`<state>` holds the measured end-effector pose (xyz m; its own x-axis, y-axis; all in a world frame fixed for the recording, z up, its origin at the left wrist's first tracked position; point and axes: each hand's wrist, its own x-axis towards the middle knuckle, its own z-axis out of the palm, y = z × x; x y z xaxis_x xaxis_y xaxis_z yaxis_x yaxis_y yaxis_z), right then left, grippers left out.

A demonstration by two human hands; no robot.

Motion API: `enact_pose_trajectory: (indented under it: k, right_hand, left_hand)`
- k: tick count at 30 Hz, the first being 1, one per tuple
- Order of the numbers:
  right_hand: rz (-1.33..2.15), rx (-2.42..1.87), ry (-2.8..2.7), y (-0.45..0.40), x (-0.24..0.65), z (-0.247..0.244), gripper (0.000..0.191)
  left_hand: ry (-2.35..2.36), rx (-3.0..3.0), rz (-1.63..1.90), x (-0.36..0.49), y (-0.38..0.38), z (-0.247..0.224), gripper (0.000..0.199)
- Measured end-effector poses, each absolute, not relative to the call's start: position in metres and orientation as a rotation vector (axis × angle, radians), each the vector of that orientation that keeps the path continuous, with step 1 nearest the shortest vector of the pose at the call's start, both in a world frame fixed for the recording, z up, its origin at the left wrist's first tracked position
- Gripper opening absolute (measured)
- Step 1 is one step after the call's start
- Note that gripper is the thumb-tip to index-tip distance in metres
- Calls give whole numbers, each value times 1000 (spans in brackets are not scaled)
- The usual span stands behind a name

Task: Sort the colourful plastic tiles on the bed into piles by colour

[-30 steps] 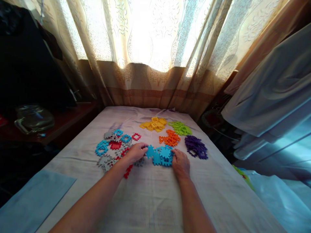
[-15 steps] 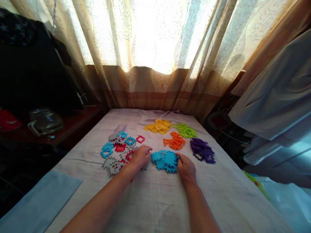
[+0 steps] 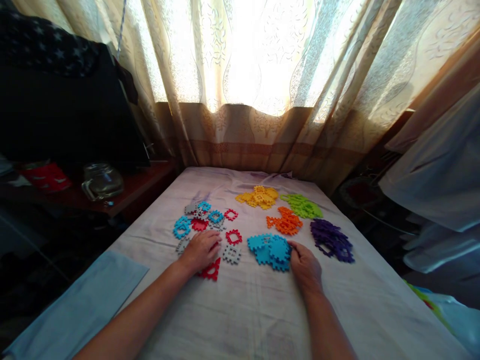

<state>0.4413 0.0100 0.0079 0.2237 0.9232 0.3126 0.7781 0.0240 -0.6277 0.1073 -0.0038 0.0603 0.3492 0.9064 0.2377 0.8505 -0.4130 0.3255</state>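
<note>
My left hand (image 3: 202, 251) reaches over a mixed group of toothed interlocking tiles, its fingers loosely bent and apart over them. Around it lie a red triangular tile (image 3: 212, 270), a grey square tile (image 3: 231, 254), a red frame tile (image 3: 233, 236) and blue frame tiles (image 3: 182, 227). Its palm covers some pieces. My right hand (image 3: 306, 266) is closed at the right edge of a pile of blue interlocking tiles (image 3: 270, 250), with thumb and fingers against a blue tile there. Its fingertips are partly hidden.
Beyond the hands lie piles of yellow tiles (image 3: 258, 198), green tiles (image 3: 302, 205), orange tiles (image 3: 285, 221) and purple tiles (image 3: 330, 240). A pale blue sheet (image 3: 80, 305) covers the left front. A glass jug (image 3: 103, 181) stands on the side table; a curtain (image 3: 243, 135) hangs behind.
My left hand has drawn away from the blue pile, leftward over the mixed tiles, uncovering a red frame and a grey tile. My right hand stays at the blue pile. The view has shifted left.
</note>
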Motion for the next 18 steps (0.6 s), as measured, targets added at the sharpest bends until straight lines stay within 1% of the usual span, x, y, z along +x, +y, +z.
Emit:
enact_pose_trajectory:
  k: [3, 6, 8, 10, 13, 18]
  right_hand:
    - [257, -1783, -1582, 10, 442, 7, 46]
    - [249, -1784, -1568, 10, 443, 6, 44]
    - [249, -1773, -1563, 10, 443, 6, 43]
    - [253, -1760, -1561, 10, 443, 6, 43]
    - [260, -1749, -1558, 11, 442, 6, 42]
    - [260, -1746, -1548, 11, 441, 7, 42]
  left_hand:
    - [1806, 2380, 620, 82, -1, 69, 29]
    - [2168, 2203, 477, 50, 2, 80, 36]
    - [2279, 2101, 402, 32, 4, 84, 43]
    - [2326, 2022, 340, 20, 4, 85, 46]
    - [2344, 1953, 291, 13, 6, 82, 44]
    - [2337, 1854, 348, 9, 13, 85, 42]
